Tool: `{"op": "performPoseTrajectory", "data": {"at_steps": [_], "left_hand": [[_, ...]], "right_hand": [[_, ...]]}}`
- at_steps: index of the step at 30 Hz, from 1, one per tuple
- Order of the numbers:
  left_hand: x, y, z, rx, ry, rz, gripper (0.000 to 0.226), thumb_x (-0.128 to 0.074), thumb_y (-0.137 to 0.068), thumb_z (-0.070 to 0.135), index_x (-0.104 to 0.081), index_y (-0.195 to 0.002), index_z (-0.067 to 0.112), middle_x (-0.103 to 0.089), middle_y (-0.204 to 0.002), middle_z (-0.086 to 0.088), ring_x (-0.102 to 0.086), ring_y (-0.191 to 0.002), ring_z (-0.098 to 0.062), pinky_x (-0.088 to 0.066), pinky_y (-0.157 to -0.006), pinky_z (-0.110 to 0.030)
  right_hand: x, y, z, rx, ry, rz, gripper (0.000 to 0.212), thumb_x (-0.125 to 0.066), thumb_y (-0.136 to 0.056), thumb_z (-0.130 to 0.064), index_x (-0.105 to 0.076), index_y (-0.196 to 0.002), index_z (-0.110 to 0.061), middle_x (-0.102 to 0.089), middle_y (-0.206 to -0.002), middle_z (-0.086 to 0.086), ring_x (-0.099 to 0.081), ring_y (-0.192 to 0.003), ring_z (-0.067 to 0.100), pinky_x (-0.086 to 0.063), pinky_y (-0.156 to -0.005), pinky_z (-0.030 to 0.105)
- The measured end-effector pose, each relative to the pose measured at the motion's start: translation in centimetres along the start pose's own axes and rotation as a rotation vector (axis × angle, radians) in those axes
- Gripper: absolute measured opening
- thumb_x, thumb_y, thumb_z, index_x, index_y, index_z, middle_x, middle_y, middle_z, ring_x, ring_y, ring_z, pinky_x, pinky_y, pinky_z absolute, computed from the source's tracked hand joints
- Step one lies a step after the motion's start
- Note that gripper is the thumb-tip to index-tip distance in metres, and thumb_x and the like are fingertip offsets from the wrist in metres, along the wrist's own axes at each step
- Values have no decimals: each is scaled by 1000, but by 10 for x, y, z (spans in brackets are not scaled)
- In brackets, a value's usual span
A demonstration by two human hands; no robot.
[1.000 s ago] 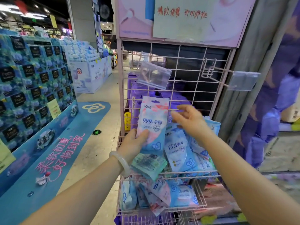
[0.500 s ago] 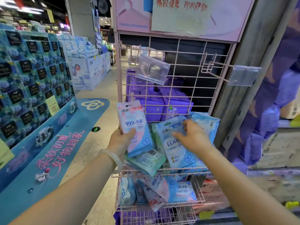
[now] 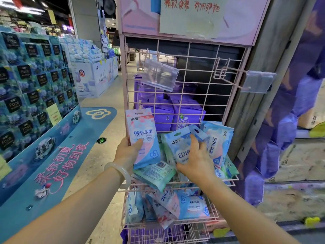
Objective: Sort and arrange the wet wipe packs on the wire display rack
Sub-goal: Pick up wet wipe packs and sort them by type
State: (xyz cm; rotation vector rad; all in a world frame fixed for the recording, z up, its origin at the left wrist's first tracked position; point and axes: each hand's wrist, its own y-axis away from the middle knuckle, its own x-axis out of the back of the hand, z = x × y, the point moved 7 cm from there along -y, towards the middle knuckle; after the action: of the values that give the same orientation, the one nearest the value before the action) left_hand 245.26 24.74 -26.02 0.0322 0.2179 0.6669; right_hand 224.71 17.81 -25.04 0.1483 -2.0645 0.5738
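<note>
A pink wire display rack (image 3: 189,67) stands before me. My left hand (image 3: 129,153), with a pale bangle on the wrist, holds a pink-and-blue "99.9%" wet wipe pack (image 3: 143,136) upright at the rack's left edge. My right hand (image 3: 196,160) is pressed on a blue "EDI" wet wipe pack (image 3: 177,145) in the upper wire basket (image 3: 233,178), thumb under its lower edge. Beside it lie another "99.9%" pack (image 3: 217,140) and a green pack (image 3: 154,175) that hangs over the basket front. The lower basket (image 3: 213,215) holds several mixed packs.
Two wire hooks with clear label holders (image 3: 159,74) (image 3: 257,81) stick out of the grid above the baskets. Purple tissue boxes (image 3: 186,111) sit behind the grid. A blue boxed display (image 3: 35,81) lines the left; an aisle floor (image 3: 105,103) runs between. A wooden-look pillar (image 3: 263,67) flanks the rack's right.
My left hand has lowered the pink "99.9%" pack from in front of the grid to the rack's left edge. My right hand has dropped from that pack onto the blue "EDI" pack in the basket.
</note>
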Motion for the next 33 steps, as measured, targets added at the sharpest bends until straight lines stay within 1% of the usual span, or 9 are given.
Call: {"op": "performPoseTrajectory", "data": {"at_steps": [3,9,14,16,21,24,26,30,33], "left_hand": [[9,-6,10,-73,8,69,18,-55,-90,13,-49,-107,13,-61,-112,-12,-61,-95,-27,-49,-89,-42],[1,-18,7,-115,-9,36,16,-50,-93,15,-51,-109,14,-61,-114,-8,-60,-96,-24,-45,-84,-35],[-14,-23,-5,-192,-1038,-9,36,-48,-92,28,-47,-117,3,-57,-117,-24,-53,-108,-38,-43,-86,-40],[-14,-21,-2,-209,-1170,21,44,-56,-87,32,-44,-119,5,-53,-121,-22,-50,-113,-38,-44,-88,-43],[-8,-14,8,-326,-1013,5,63,-66,-80,24,-37,-133,8,-50,-130,-20,-46,-120,-39,-42,-96,-43],[3,-8,13,-374,-956,13,48,-61,-84,20,-45,-127,7,-55,-125,-19,-49,-117,-36,-43,-97,-42],[12,-3,13,-398,-942,5,37,-58,-86,20,-51,-120,8,-58,-119,-17,-52,-113,-33,-43,-95,-39],[36,1,11,-405,-883,24,24,-50,-92,19,-60,-111,7,-61,-114,-14,-54,-109,-29,-39,-89,-31],[52,0,14,-388,-766,80,24,-44,-95,20,-61,-100,5,-62,-100,-14,-54,-100,-32,-35,-77,-32]], "right_hand": [[8,-1,5,-32,-145,90,91,-73,-65,-33,-20,-138,-23,-36,-130,12,-52,-101,32,-41,-67,32],[33,-7,1,-107,-349,319,79,-72,-72,-28,-26,-136,-25,-38,-126,4,-41,-90,14,-41,-74,35],[2,-1,-1,-20,-15,10,42,-55,-87,-22,-45,-126,-10,-42,-127,13,-49,-109,33,-47,-79,39],[7,3,-5,26,41,61,43,-56,-87,-20,-46,-127,-9,-43,-125,13,-47,-111,31,-45,-86,38],[3,31,-59,459,-106,-28,38,-68,-76,-39,-67,-96,-7,-62,-95,13,-57,-91,33,-47,-80,44],[-36,52,-75,629,95,-286,65,-66,-66,-57,-59,-115,-15,-57,-115,10,-49,-110,30,-36,-96,43],[-43,53,-77,649,164,-261,58,-56,-72,-47,-55,-120,-15,-55,-122,9,-47,-115,30,-33,-98,41],[-40,46,-77,592,-16,-183,26,-50,-75,-11,-66,-95,-6,-68,-101,11,-60,-97,34,-41,-84,39],[-26,26,-61,286,-393,-89,6,-63,-81,-10,-63,-76,-13,-64,-73,1,-56,-71,7,-43,-68,27]]}}
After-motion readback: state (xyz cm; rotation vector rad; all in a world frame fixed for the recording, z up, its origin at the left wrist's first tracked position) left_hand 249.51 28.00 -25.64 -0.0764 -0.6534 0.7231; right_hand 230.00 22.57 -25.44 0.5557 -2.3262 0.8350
